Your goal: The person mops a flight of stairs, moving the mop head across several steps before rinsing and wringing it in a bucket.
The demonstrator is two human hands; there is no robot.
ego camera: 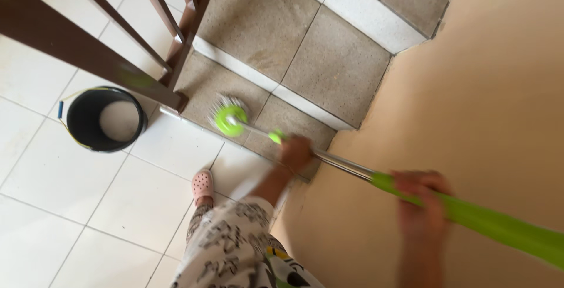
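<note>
I hold a mop with a shiny metal pole [343, 164] and a bright green handle [505, 226]. My left hand [295, 153] grips the metal pole low down, just past a small green collar. Further up, my right hand [423, 206] is closed around the green handle, blurred by motion. The round mop head [228, 116], green in the middle with pale strands around it, rests on the lowest speckled grey stair step [205, 82].
A black bucket [88, 129] with cloudy water stands on the white tiled floor [70, 206] at left. A brown wooden railing [88, 53] crosses above it. A beige wall [499, 88] runs along the right. My foot in a pink clog [202, 185] is near the step.
</note>
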